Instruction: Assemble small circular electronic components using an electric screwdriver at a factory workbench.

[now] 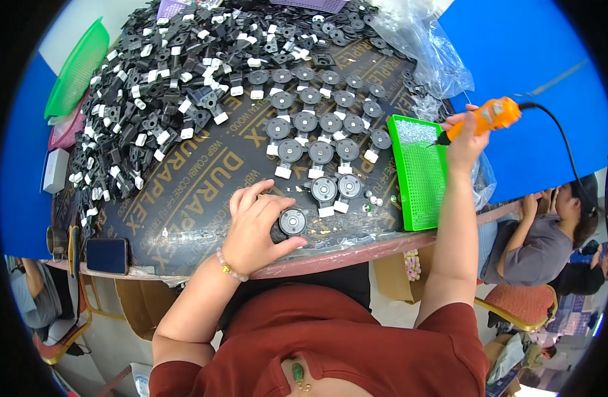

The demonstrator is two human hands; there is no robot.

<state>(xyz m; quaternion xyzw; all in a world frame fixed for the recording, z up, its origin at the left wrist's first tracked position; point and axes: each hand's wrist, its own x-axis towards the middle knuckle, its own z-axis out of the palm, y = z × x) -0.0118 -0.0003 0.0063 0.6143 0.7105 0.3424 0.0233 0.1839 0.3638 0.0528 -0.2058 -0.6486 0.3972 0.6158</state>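
My left hand [259,221] rests near the table's front edge, its thumb and fingers curled round a black disc-shaped plastic part [292,222] with a grey face and a small centre hub. My right hand [468,140] grips an orange electric screwdriver [490,116], its black cable running off to the right. The screwdriver's dark tip points left and down over a green perforated tray [410,218]. Small silvery screws [415,131] lie heaped at the tray's far end. Beyond my left hand, several similar discs with white tabs [321,152] stand in rows.
A large heap of black parts with white ends [178,86] covers the far left of the table. Clear plastic bags [429,49] lie behind the tray. A phone [108,256] sits at the front left edge. Another person [539,248] is seated at the right.
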